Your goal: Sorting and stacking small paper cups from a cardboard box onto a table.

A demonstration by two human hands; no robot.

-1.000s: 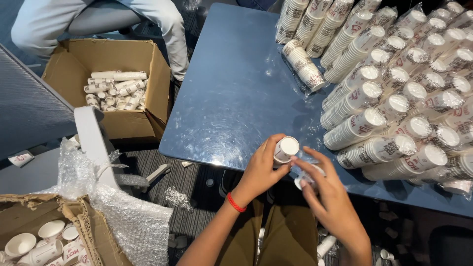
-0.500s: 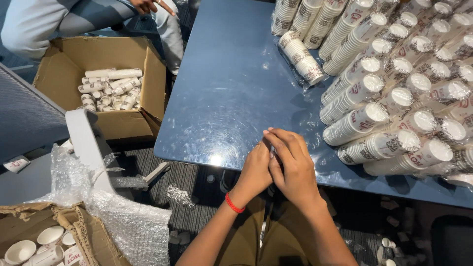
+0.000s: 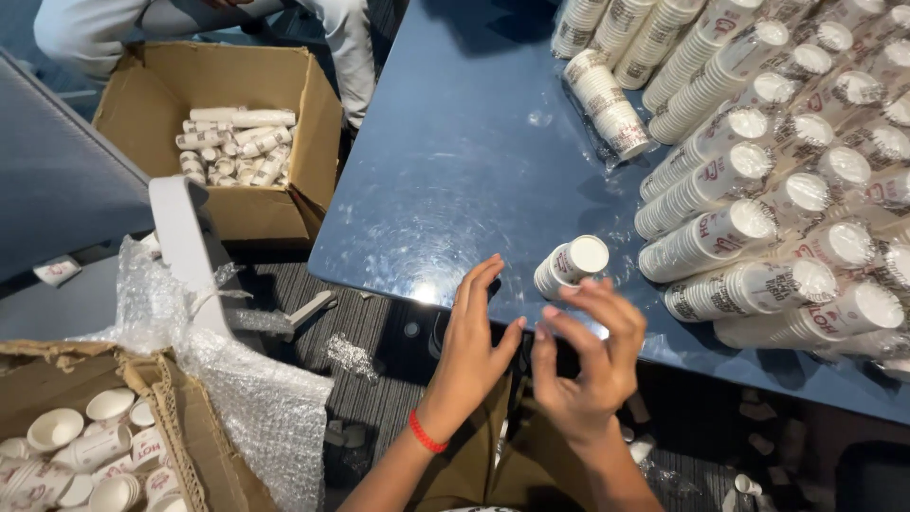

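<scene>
head view: the left hand point(image 3: 474, 356) is open, fingers spread and raised, holding nothing. the right hand point(image 3: 588, 365) is open too, fingers loosely curled, empty. a short stack of paper cups point(image 3: 571, 265) lies on its side on the blue table point(image 3: 455, 180), just beyond the right fingertips, apart from them. farther right of the fingers lie long wrapped cup stacks point(image 3: 758, 218). far left of the fingers, an open cardboard box point(image 3: 227, 123) holds more cup stacks; bubble wrap point(image 3: 256, 398) sits lower left.

We see an open brown cardboard box point(image 3: 275, 204) of rolled white cups left of the blue table point(image 3: 455, 171), bubble wrap point(image 3: 256, 408) below it.
</scene>
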